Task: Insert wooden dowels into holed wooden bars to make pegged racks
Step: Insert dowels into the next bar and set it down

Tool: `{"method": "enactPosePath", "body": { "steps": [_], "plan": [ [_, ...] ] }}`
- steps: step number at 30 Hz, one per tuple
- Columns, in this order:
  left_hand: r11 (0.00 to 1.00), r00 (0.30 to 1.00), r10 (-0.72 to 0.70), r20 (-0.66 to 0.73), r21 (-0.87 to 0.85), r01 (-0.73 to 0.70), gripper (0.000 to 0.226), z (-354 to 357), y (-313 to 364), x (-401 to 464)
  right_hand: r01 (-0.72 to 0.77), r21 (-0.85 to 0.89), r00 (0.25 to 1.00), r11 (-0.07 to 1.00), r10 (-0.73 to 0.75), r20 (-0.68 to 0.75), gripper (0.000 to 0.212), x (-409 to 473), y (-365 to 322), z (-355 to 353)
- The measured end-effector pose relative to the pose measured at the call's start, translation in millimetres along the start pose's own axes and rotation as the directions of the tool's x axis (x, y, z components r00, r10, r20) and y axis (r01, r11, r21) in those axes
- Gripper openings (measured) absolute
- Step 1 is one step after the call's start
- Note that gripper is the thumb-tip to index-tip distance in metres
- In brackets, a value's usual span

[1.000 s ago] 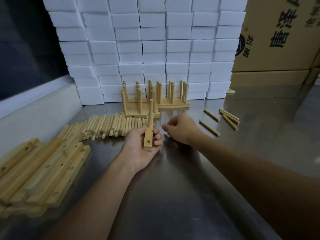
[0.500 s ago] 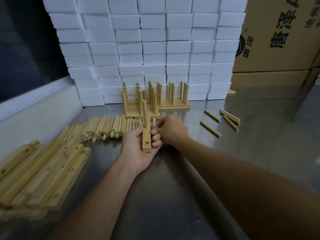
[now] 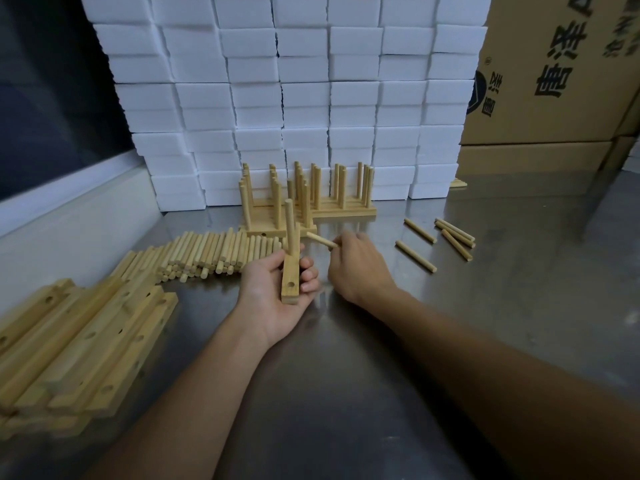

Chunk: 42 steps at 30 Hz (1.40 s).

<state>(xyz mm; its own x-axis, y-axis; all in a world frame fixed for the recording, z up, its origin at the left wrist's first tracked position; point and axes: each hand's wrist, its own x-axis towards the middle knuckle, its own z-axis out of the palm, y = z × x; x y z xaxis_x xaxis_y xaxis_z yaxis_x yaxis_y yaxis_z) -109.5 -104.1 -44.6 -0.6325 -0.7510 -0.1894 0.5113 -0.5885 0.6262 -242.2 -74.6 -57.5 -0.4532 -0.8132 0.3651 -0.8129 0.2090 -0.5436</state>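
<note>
My left hand [image 3: 273,292] grips a holed wooden bar [image 3: 290,277], palm up, above the steel table. One dowel [image 3: 290,226] stands upright in the bar's far hole; an open hole shows near the bar's near end. My right hand [image 3: 356,268] is just right of the bar and pinches a loose dowel [image 3: 321,240] that points left toward the bar. A pile of loose dowels [image 3: 207,252] lies to the left of my hands. Finished pegged racks [image 3: 304,199] stand behind them.
A stack of holed bars [image 3: 79,344] lies at the near left. Several stray dowels [image 3: 440,240] lie at the right. White foam blocks [image 3: 294,98] form a wall at the back, with cardboard boxes [image 3: 554,74] at the right. The steel table [image 3: 346,393] spreads below.
My right hand reached into the dowel pile and has come away holding a dowel. My left hand has kept the bar with its upright dowel almost in place.
</note>
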Motion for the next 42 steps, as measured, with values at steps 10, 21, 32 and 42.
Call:
{"method": "enactPosePath", "body": {
  "steps": [10,21,32,42],
  "plan": [
    [1.0,1.0,-0.003,0.011,0.016,0.003,0.026,0.0,-0.5,-0.1,-0.048,0.327,0.985,0.944,0.099,-0.143,0.07,-18.2,5.4,-18.2],
    [1.0,1.0,-0.009,0.011,0.027,0.009,0.028,-1.0,-0.4,1.1,0.057,0.262,0.962,0.963,0.017,-0.271,0.045,-18.5,10.5,-14.7],
    [1.0,1.0,-0.014,0.018,-0.004,0.014,0.029,-2.1,-0.1,0.6,-0.013,0.635,0.989,0.773,0.103,-0.106,0.012,-20.8,10.6,-20.0],
    [1.0,0.999,-0.025,0.027,0.0,0.025,0.026,-3.6,0.0,0.9,-0.342,0.94,0.92,0.021,0.212,0.33,0.01,-13.5,7.3,-34.6]
  ]
}}
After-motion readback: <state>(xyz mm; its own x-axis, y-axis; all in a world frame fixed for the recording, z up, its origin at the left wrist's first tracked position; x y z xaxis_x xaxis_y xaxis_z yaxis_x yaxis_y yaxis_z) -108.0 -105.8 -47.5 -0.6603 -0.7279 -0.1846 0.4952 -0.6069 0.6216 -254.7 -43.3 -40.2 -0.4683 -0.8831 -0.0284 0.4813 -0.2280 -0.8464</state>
